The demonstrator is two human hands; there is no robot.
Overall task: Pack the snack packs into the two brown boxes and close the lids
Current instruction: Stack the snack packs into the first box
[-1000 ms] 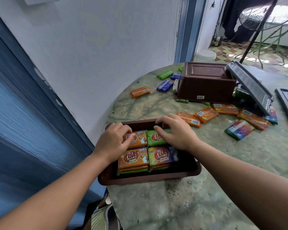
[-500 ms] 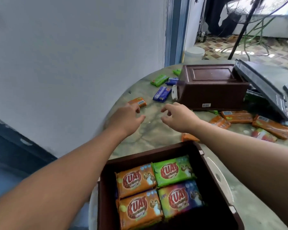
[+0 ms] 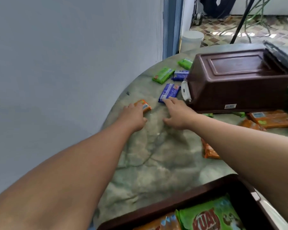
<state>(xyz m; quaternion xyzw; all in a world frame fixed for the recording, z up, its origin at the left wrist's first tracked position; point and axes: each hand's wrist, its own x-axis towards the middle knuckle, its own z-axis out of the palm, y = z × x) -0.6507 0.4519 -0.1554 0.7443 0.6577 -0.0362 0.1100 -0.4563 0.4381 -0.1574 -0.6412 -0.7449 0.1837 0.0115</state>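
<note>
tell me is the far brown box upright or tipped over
Tipped over: the far brown box lies with its recessed underside facing up.

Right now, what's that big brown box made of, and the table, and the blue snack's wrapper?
The upside-down brown box looks like glossy moulded plastic: soft shine, pressed panel. The table looks like greenish marble or a stone-look top, with veiny streaks. The blue snack pack seems thin shiny plastic film, slightly crinkled.
</note>
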